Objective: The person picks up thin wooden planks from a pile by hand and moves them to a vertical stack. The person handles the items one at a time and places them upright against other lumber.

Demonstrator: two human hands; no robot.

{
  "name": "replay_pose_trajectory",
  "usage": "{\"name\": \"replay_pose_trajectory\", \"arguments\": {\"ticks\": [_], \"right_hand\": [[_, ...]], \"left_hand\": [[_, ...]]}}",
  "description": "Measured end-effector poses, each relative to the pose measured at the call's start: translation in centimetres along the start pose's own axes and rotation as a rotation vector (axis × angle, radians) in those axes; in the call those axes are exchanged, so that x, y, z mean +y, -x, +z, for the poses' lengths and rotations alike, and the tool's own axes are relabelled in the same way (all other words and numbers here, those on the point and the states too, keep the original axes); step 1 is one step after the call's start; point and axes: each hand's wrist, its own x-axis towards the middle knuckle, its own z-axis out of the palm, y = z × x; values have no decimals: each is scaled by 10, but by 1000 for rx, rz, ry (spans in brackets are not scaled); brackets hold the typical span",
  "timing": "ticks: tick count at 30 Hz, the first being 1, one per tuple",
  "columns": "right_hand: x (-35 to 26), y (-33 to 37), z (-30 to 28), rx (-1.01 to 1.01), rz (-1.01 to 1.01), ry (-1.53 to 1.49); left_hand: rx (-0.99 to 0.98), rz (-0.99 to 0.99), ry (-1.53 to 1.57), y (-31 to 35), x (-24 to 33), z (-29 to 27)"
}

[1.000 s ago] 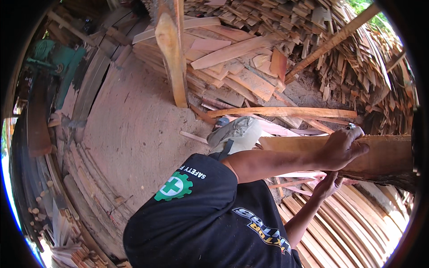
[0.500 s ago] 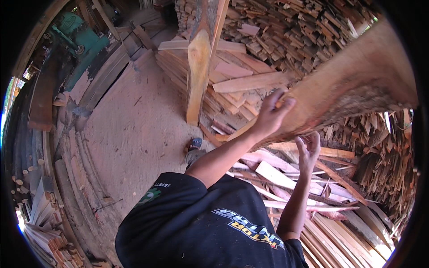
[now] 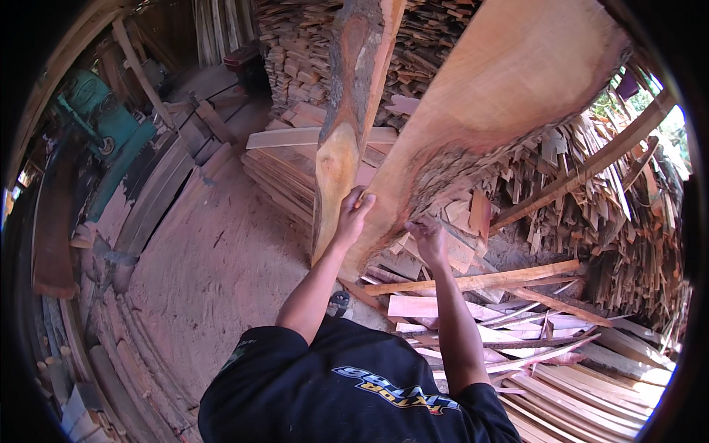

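Note:
A wide wooden slab [image 3: 509, 88] with a rough bark edge stands tilted in front of me, leaning up toward the right. My left hand [image 3: 356, 215] is closed round its smooth left edge, near the lower end. On the opposite side, my right hand [image 3: 430, 240] has its fingers curled against the bark edge, partly hidden there. Just left of the slab rises a narrower upright board [image 3: 336, 166] with bark on its upper part and a pale bare face below. The top of the wide slab runs up past the edge of the view.
Stacked planks [image 3: 284, 181] lie behind the upright board. Loose offcuts [image 3: 502, 317] and long strips [image 3: 569, 399] cover the floor at right, below a tall pile of thin scraps [image 3: 591, 214]. A green machine [image 3: 100, 118] stands far left, with logs [image 3: 136, 354] nearer me.
The wide slab has swung left and stands steeper than before. Both my hands have moved left with it, and my view has shifted slightly.

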Motion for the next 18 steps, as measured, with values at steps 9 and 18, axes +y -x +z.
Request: {"name": "replay_pose_trajectory", "arguments": {"ticks": [9,18], "right_hand": [[61,-98,133,-119,86,38],[80,-135,207,-151,132,181]], "left_hand": [[-56,-147,-54,-72,-67,-123],[-58,-343,-59,-92,-135,-202]]}}
